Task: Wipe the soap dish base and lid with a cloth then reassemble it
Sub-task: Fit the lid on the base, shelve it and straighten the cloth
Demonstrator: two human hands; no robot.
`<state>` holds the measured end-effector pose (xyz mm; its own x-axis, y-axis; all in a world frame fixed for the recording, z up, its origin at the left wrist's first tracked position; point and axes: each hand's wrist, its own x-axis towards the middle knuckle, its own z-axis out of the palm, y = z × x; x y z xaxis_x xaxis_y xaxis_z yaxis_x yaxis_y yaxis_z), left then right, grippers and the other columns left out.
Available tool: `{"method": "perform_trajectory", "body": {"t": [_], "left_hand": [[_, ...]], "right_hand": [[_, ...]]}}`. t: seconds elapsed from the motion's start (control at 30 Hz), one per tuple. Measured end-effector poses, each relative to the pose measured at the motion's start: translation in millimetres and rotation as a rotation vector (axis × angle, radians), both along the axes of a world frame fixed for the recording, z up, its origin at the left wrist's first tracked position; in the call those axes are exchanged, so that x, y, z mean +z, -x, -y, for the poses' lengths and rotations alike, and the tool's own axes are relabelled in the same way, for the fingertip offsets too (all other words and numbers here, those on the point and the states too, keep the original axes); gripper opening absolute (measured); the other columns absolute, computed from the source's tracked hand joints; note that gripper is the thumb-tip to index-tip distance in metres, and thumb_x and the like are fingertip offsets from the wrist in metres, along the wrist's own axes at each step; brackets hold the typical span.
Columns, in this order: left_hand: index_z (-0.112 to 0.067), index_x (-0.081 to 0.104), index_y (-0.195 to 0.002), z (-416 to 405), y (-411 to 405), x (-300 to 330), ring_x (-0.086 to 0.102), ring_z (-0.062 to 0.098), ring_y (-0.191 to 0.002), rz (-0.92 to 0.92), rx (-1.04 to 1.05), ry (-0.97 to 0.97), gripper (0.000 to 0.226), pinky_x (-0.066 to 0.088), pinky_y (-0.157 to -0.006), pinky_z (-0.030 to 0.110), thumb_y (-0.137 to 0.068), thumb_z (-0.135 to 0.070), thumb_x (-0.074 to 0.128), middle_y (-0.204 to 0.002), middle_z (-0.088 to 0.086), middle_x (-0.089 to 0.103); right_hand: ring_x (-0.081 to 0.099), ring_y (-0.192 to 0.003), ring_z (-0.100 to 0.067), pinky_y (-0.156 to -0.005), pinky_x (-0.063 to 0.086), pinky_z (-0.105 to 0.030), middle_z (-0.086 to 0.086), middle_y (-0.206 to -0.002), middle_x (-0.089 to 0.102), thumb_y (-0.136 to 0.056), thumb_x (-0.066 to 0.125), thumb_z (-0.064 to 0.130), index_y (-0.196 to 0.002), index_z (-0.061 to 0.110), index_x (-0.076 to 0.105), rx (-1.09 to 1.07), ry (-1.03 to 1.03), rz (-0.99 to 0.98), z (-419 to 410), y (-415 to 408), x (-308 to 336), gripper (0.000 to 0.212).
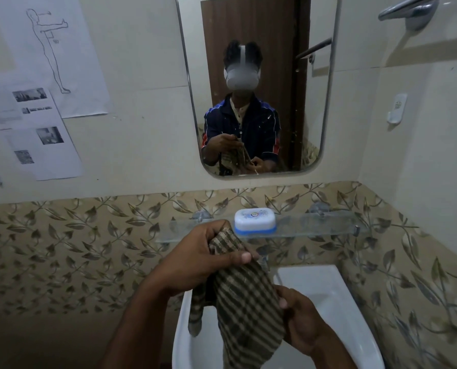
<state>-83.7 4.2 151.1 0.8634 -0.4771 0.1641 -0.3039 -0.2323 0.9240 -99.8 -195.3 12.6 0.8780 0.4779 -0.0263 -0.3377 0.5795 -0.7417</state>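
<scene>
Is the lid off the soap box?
No, the white lid sits closed on the soap box's blue base on the glass shelf.

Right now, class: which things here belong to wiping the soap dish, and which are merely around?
Job: soap dish, lid on, on the glass shelf; checked cloth, held in left hand and right hand.
Around: mirror, sink, wall papers.

A round-cornered mirror (256, 83) hangs on the cream tiled wall (147, 145) above a leaf-patterned tile band (75, 235), with a glass shelf (315, 227) and white basin (323, 302) below (printed sheets (35, 129) are stuck up at left).
</scene>
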Motion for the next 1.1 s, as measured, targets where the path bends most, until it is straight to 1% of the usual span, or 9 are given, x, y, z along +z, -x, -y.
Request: {"method": "perform_trajectory", "body": {"t": [0.17, 0.23, 0.3, 0.43, 0.57, 0.7, 0.8, 0.93, 1.1], "left_hand": [[-0.037, 0.072, -0.076, -6, -4, 4, 0.075, 0.025, -0.096, 0.078, 0.082, -0.014, 0.018, 0.06, -0.087, 0.043, -0.08, -0.02, 0.078, -0.101, 0.01, 0.079], [-0.022, 0.07, -0.083, -10, -7, 2, 0.074, 0.031, -0.093, 0.104, 0.149, -0.048, 0.017, 0.058, -0.087, 0.054, -0.076, -0.031, 0.083, -0.097, 0.013, 0.077], [-0.007, 0.067, -0.091, -12, -7, 2, 0.072, 0.032, -0.088, 0.132, 0.224, -0.085, 0.041, 0.058, -0.083, 0.055, -0.074, -0.04, 0.082, -0.091, 0.014, 0.075], [-0.009, 0.064, -0.083, -12, -9, 1, 0.068, 0.025, -0.075, 0.259, 0.357, -0.224, 0.052, 0.059, -0.072, 0.042, -0.081, -0.061, 0.062, -0.082, 0.013, 0.069], [-0.015, 0.057, -0.071, -17, -19, -15, 0.061, 0.017, -0.064, 0.335, 0.539, -0.304, 0.039, 0.048, -0.059, 0.032, -0.095, -0.045, 0.056, -0.068, 0.004, 0.063], [-0.026, 0.051, -0.06, -18, -26, -33, 0.052, 0.004, -0.053, 0.269, 0.602, -0.258, 0.031, 0.038, -0.055, 0.026, -0.09, -0.026, 0.058, -0.057, -0.014, 0.057], [-0.02, 0.043, -0.06, -18, -29, -48, 0.043, 0.01, -0.051, 0.218, 0.68, -0.232, 0.029, 0.033, -0.054, 0.029, -0.084, -0.033, 0.053, -0.055, -0.006, 0.045], [-0.016, 0.044, -0.073, -23, -31, -61, 0.042, 0.013, -0.056, 0.174, 0.594, -0.222, 0.026, 0.034, -0.058, 0.033, -0.083, -0.04, 0.044, -0.063, -0.003, 0.047], [-0.028, 0.046, -0.104, -33, -24, -70, 0.052, 0.015, -0.069, 0.309, 0.166, -0.31, 0.011, 0.044, -0.066, 0.036, -0.099, -0.022, 0.038, -0.078, -0.001, 0.057]], "right_hand": [[0.054, -0.078, -0.039, -0.075, 0.046, -0.039, -0.03, -0.094, 0.055, -0.059, 0.083, 0.02, -0.095, -0.013, 0.061, 0.063, 0.241, 0.122, 7, -13, -4, 0.053], [0.051, -0.063, -0.026, -0.064, 0.043, -0.03, -0.019, -0.073, 0.053, -0.068, 0.083, 0.025, -0.077, -0.005, 0.059, 0.03, 0.324, 0.16, 14, -13, -3, 0.039], [0.05, -0.055, -0.015, -0.059, 0.042, -0.026, -0.007, -0.059, 0.056, -0.076, 0.077, 0.023, -0.061, 0.004, 0.063, -0.019, 0.422, 0.239, 21, -13, 0, 0.029], [0.056, -0.066, -0.024, -0.067, 0.048, -0.034, -0.017, -0.066, 0.062, -0.081, 0.079, 0.022, -0.065, -0.008, 0.068, -0.198, 0.601, 0.386, 32, -16, 8, 0.036], [0.073, -0.086, -0.021, -0.073, 0.056, -0.029, -0.01, -0.09, 0.078, -0.08, 0.074, 0.009, -0.081, 0.01, 0.081, -0.408, 0.673, 0.479, 43, -19, 16, 0.008], [0.072, -0.099, -0.018, -0.079, 0.057, -0.028, -0.001, -0.098, 0.078, -0.078, 0.073, -0.006, -0.088, 0.025, 0.081, -0.549, 0.677, 0.514, 51, -25, 22, 0.034], [0.072, -0.098, -0.016, -0.082, 0.058, -0.028, 0.001, -0.095, 0.078, -0.077, 0.072, -0.011, -0.087, 0.026, 0.081, -0.595, 0.702, 0.563, 53, -24, 31, 0.04], [0.074, -0.09, -0.011, -0.078, 0.058, -0.024, 0.006, -0.089, 0.078, -0.074, 0.073, -0.015, -0.079, 0.033, 0.081, -0.674, 0.76, 0.638, 54, -24, 41, 0.05], [0.074, -0.088, -0.018, -0.072, 0.058, -0.021, -0.002, -0.087, 0.079, -0.073, 0.069, -0.021, -0.079, 0.016, 0.081, -0.787, 0.677, 0.632, 68, -26, 48, 0.039]]}}
